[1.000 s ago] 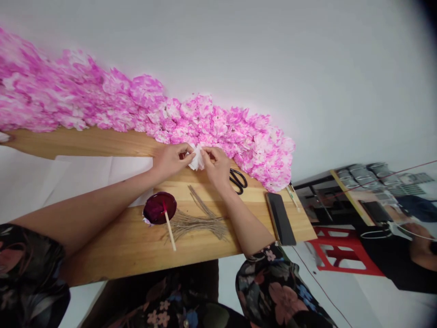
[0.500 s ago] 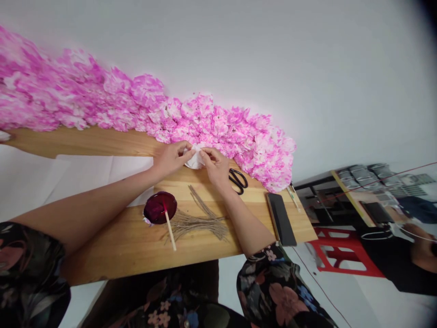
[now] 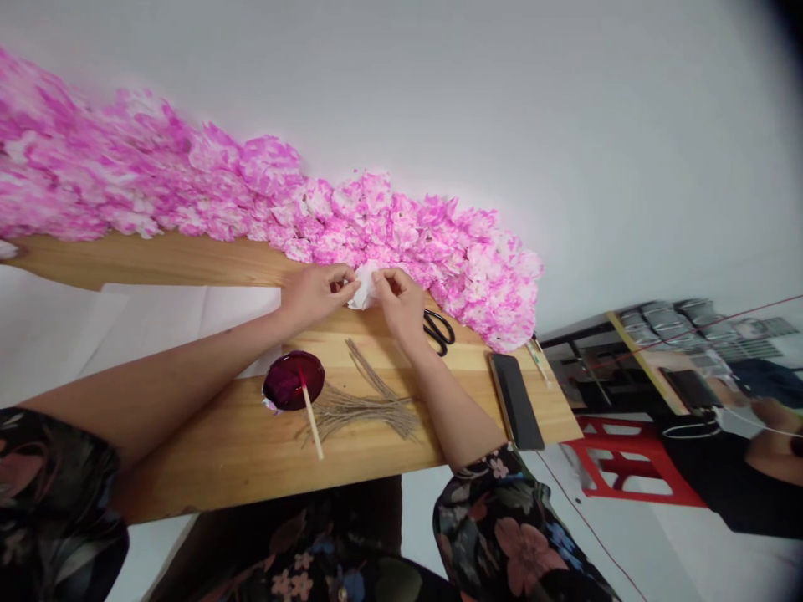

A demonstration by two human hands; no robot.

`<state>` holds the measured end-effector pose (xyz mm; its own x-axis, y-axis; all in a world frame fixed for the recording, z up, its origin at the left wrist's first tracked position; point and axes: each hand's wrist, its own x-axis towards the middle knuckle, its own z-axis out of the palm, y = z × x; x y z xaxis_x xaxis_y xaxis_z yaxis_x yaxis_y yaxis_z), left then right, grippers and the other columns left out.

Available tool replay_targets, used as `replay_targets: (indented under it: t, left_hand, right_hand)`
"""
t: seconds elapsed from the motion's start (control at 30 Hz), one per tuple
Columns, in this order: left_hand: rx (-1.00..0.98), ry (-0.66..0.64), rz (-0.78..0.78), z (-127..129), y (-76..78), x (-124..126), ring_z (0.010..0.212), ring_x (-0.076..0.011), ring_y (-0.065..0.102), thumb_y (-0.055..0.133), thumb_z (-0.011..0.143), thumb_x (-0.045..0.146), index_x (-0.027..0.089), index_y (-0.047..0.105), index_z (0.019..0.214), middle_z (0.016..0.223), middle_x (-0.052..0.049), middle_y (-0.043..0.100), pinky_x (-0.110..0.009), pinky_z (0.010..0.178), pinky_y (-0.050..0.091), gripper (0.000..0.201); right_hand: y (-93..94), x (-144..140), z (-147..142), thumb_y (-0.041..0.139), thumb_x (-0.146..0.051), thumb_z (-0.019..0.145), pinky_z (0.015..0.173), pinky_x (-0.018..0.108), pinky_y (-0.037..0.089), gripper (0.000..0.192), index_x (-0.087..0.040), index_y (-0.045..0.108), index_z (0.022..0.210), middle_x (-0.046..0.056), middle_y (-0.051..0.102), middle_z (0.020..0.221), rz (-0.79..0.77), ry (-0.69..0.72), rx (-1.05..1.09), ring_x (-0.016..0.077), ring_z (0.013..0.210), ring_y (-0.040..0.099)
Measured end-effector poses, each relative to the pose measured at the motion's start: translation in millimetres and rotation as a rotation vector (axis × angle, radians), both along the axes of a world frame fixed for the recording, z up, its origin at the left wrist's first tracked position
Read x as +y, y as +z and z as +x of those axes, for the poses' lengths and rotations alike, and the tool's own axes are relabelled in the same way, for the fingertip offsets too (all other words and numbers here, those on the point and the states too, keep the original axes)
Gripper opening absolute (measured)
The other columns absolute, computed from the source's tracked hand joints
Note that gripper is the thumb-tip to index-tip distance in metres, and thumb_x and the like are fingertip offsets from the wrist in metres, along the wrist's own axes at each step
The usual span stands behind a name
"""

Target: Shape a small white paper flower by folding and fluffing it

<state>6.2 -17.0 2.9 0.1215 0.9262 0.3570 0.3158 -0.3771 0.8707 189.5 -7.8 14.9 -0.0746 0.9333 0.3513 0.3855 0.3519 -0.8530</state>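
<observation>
The left hand [image 3: 314,291] and right hand [image 3: 402,308] pinch between their fingertips a small, crumpled white paper-like piece [image 3: 362,289] at the far side of the pale wooden tabletop [image 3: 232,472]. Ruffled pink-and-white flowers [image 3: 360,217] bank just beyond; black loop-handled scissors [image 3: 449,335] lie right, thin brown twigs [image 3: 373,407] nearer.

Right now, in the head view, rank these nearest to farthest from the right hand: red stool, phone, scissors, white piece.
1. White piece: pinched by the right hand.
2. Scissors: just right of that hand.
3. Phone: near the table's right end.
4. Red stool: beyond the table, far right.
</observation>
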Motion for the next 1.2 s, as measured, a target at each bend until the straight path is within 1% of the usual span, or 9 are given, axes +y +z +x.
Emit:
replay_targets:
  t: [0.1, 0.23, 0.37, 0.47, 0.63, 0.77, 0.9, 1.07, 1.2]
  left_hand:
    - [-0.089, 0.001, -0.055, 0, -2.2, 4, 0.059, -0.0127, 0.056, 0.061, 0.082, 0.045, 0.019, 0.064, 0.076, 0.066, 0.001, 0.067, -0.023, 0.057, 0.039, 0.027]
    - [-0.168, -0.008, -0.113, -1, -1.1, 7, 0.064, -0.0138, 0.059, 0.064, 0.082, 0.044, 0.019, 0.063, 0.077, 0.071, 0.000, 0.069, -0.024, 0.061, 0.046, 0.026]
    - [-0.245, -0.021, -0.172, -1, 0.4, 7, 0.068, -0.0148, 0.062, 0.068, 0.080, 0.045, 0.018, 0.064, 0.078, 0.074, -0.001, 0.070, -0.025, 0.065, 0.049, 0.027]
    - [-0.309, -0.003, -0.199, -2, -1.4, 9, 0.069, -0.0150, 0.062, 0.072, 0.077, 0.047, 0.018, 0.064, 0.077, 0.073, -0.001, 0.069, -0.025, 0.066, 0.049, 0.030]
    - [-0.359, 0.003, -0.204, -6, -3.0, 10, 0.068, -0.0161, 0.063, 0.070, 0.082, 0.052, 0.018, 0.067, 0.075, 0.069, -0.002, 0.068, -0.026, 0.067, 0.050, 0.035]
    - [-0.348, 0.000, -0.178, -7, -0.5, 9, 0.069, -0.0171, 0.064, 0.065, 0.088, 0.054, 0.018, 0.068, 0.073, 0.068, -0.003, 0.069, -0.027, 0.068, 0.052, 0.039]
    - [-0.375, -0.014, -0.203, -6, -0.1, 7, 0.073, -0.0194, 0.068, 0.063, 0.090, 0.059, 0.017, 0.070, 0.082, 0.076, -0.004, 0.073, -0.030, 0.072, 0.056, 0.044]
    - [-0.369, -0.136, -0.222, -4, -2.9, 7, 0.086, -0.0230, 0.072, 0.062, 0.090, 0.071, 0.016, 0.074, 0.095, 0.091, -0.008, 0.078, -0.034, 0.082, 0.059, 0.056]
    - [-0.255, -0.221, -0.162, -3, -3.7, 6, 0.093, -0.0229, 0.072, 0.057, 0.093, 0.073, 0.017, 0.078, 0.101, 0.101, -0.009, 0.080, -0.033, 0.084, 0.057, 0.060]
  right_hand:
    - [-2.7, 4, -1, 0.071, -0.060, 0.083, 0.072, 0.030, 0.049, 0.038, -0.023, 0.068, 0.080, -0.002, 0.065, 0.073, -0.177, -0.009, 0.213, 0.0156, 0.073, 0.056]
    - [-6.1, 6, -2, 0.078, -0.066, 0.076, 0.070, 0.029, 0.048, 0.045, -0.023, 0.065, 0.077, -0.004, 0.058, 0.070, -0.299, 0.020, 0.360, 0.0138, 0.069, 0.053]
    - [-10.0, 8, -2, 0.083, -0.071, 0.070, 0.067, 0.028, 0.048, 0.051, -0.024, 0.065, 0.076, -0.004, 0.057, 0.068, -0.357, 0.012, 0.445, 0.0134, 0.066, 0.052]
    - [-9.5, 11, 1, 0.080, -0.070, 0.075, 0.068, 0.028, 0.048, 0.049, -0.023, 0.065, 0.078, -0.004, 0.058, 0.068, -0.282, -0.028, 0.449, 0.0131, 0.066, 0.052]
    - [-3.7, 8, 6, 0.069, -0.057, 0.093, 0.077, 0.031, 0.050, 0.035, -0.023, 0.070, 0.085, 0.000, 0.069, 0.080, 0.021, -0.082, 0.228, 0.0157, 0.075, 0.061]
    - [-3.1, 2, 6, 0.063, -0.054, 0.100, 0.084, 0.036, 0.053, 0.032, -0.024, 0.075, 0.099, 0.004, 0.076, 0.094, 0.236, -0.008, -0.155, 0.0212, 0.088, 0.067]
    - [-2.1, -1, 6, 0.066, -0.046, 0.102, 0.090, 0.039, 0.052, 0.026, -0.023, 0.075, 0.112, 0.007, 0.076, 0.100, 0.442, -0.007, -0.491, 0.0248, 0.097, 0.066]
    - [-1.1, 1, 7, 0.067, -0.043, 0.102, 0.090, 0.040, 0.049, 0.024, -0.022, 0.074, 0.112, 0.009, 0.075, 0.105, 0.461, -0.019, -0.645, 0.0271, 0.102, 0.065]
    - [-2.1, 2, 8, 0.065, -0.043, 0.103, 0.090, 0.040, 0.049, 0.023, -0.023, 0.075, 0.106, 0.008, 0.077, 0.104, 0.435, -0.054, -0.606, 0.0255, 0.100, 0.066]
